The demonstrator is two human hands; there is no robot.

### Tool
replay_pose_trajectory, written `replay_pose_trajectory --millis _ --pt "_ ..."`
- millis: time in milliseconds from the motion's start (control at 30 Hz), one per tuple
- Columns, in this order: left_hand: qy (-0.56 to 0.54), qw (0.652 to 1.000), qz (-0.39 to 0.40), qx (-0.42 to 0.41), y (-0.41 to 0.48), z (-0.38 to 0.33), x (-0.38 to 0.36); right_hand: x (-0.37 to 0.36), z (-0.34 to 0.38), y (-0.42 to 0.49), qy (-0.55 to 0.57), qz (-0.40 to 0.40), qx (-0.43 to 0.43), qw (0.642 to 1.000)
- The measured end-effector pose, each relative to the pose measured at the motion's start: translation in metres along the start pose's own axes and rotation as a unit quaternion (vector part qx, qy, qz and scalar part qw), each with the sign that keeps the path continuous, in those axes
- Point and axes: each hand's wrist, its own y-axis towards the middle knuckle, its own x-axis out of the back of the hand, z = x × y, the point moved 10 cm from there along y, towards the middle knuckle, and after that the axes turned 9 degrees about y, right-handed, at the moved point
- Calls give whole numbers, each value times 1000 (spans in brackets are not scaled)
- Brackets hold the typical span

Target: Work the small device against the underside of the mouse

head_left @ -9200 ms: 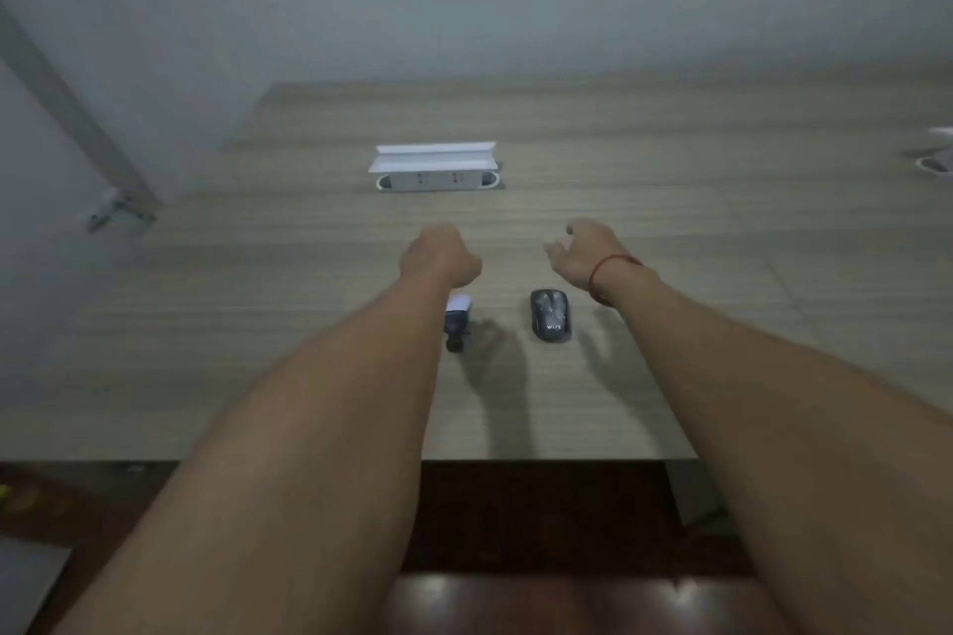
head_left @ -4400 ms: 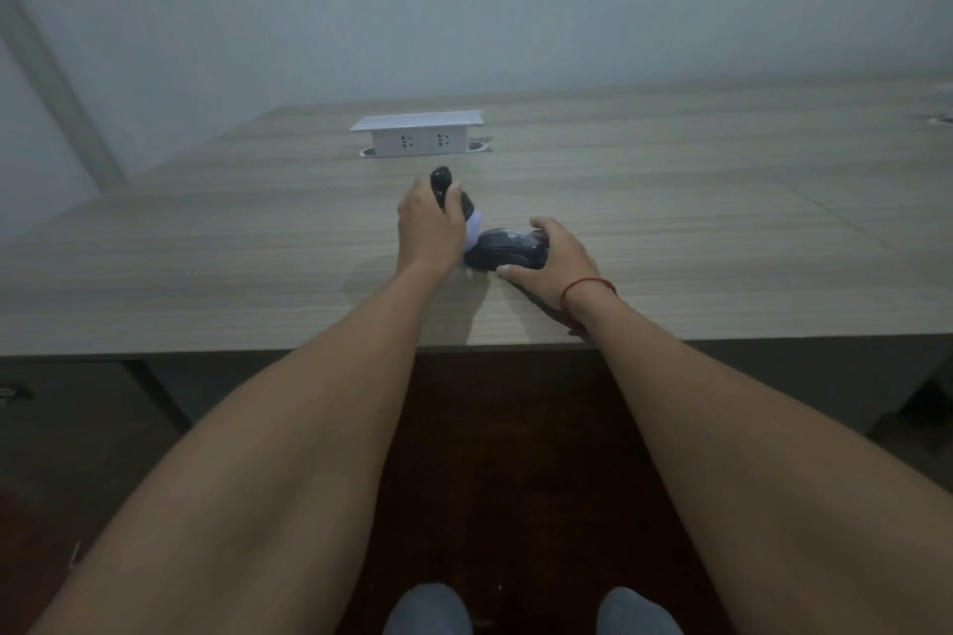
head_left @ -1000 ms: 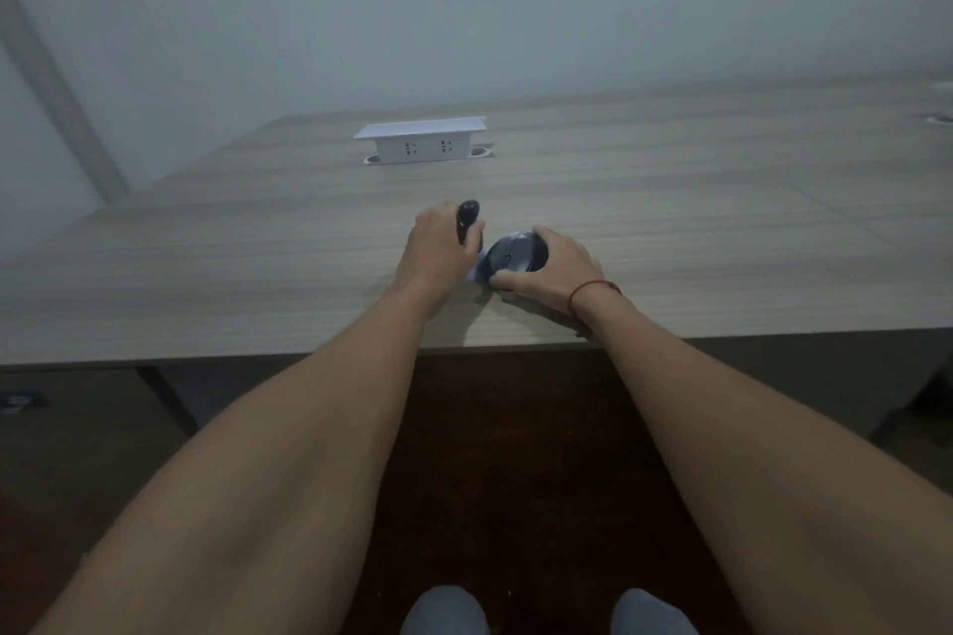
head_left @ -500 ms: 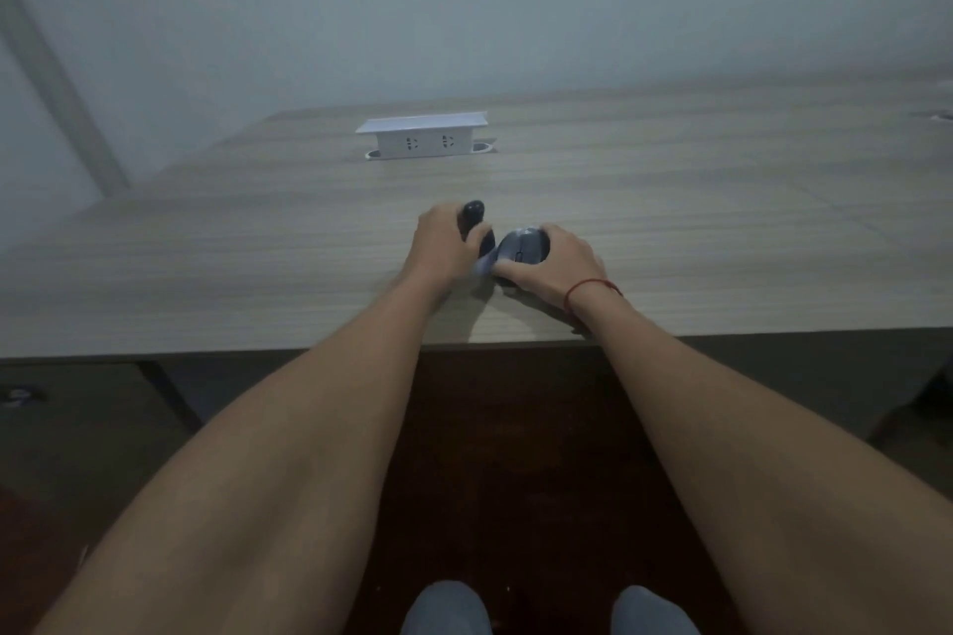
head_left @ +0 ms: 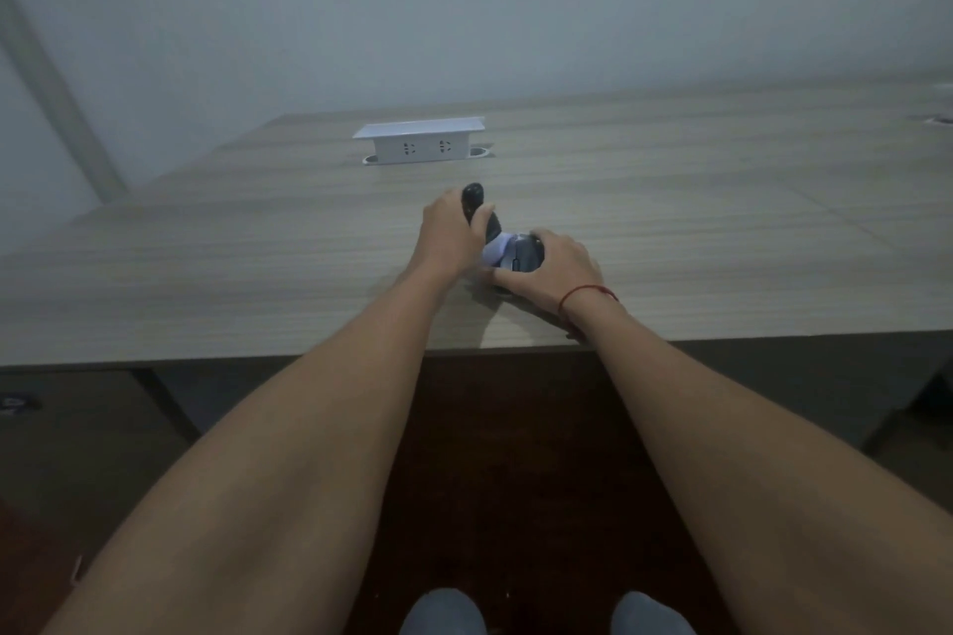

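My left hand (head_left: pixel 449 236) grips a small dark tool (head_left: pixel 473 197) with a black handle and a pale lilac lower end (head_left: pixel 496 249); the handle sticks up past my fingers. Its pale end touches a dark grey computer mouse (head_left: pixel 522 257) lying on the wooden table (head_left: pixel 258 248). My right hand (head_left: pixel 549 268) curls round the mouse from the right and holds it, hiding most of it. A red string circles my right wrist. Both hands are near the table's front edge.
A white pop-up power socket box (head_left: pixel 420 142) stands raised at the table's far middle. A second cable port (head_left: pixel 941 120) shows at the far right edge. A pale wall rises behind. Under the table are a dark floor, table legs and my knees (head_left: pixel 443 611).
The tool's handle in my left hand has tilted a little further up and away. My right hand has closed more over the mouse. Long before, both lay loose on the table.
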Motion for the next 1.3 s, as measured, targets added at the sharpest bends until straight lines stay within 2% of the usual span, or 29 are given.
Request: replay_pose_trajectory --millis 133,267,400,567,800,900,1000,1133,1300 --pt "58 998 24 -6 -1 4 -3 0 3 -2 11 11 5 1000" --pt "-5 999 -36 -12 -1 -3 16 -2 -2 0 14 21 -11 1000" --pt "-17 999 -12 -27 2 -17 12 -3 -4 0 12 26 -13 1000" --pt "9 1000 -14 21 -16 11 -3 0 -3 -3 44 14 -20 999" --pt "-47 996 -70 -17 -9 -11 24 4 1 -2 43 5 1 999" --pt "-49 997 -38 -40 -1 -20 14 5 1 -1 31 8 5 999" --pt "-36 999 -18 -16 -1 -5 -2 7 0 -2 52 1 6 999" --pt "40 999 -1 -6 -2 13 -5 7 -2 -3 80 -1 -12 997" --pt "-26 998 -55 13 -2 13 17 5 -1 -5 79 12 -20 997"
